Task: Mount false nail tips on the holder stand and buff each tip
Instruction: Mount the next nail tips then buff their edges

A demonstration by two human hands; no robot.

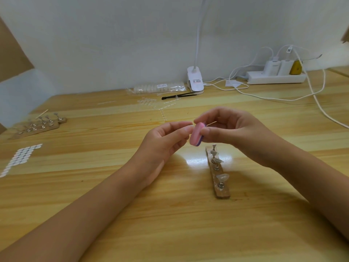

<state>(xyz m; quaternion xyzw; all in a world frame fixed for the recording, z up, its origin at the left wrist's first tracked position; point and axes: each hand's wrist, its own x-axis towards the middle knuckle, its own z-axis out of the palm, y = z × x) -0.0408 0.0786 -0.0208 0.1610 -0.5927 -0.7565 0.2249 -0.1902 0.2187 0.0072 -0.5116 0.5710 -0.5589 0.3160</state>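
Forearms (94, 214) lie nearest. Right hand (232, 129) pinches pink buffer (196, 135), which looks light and spongy, best gripped by its edges. Left hand (166, 140) fingertips meet it, contents unclear. Thin, brittle-looking tips (222, 176) sit on stand (220, 191) just below.

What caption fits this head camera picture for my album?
The right hand holds a pink buffer block, left hand at its edge, near the holder stand with clear nail tips.

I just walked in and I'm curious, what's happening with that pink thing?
A person is holding a pink buffer block in the right hand. Fingers of the left hand meet it, maybe pinching a nail tip; too small to tell. Below, a holder stand carries a few clear tips.
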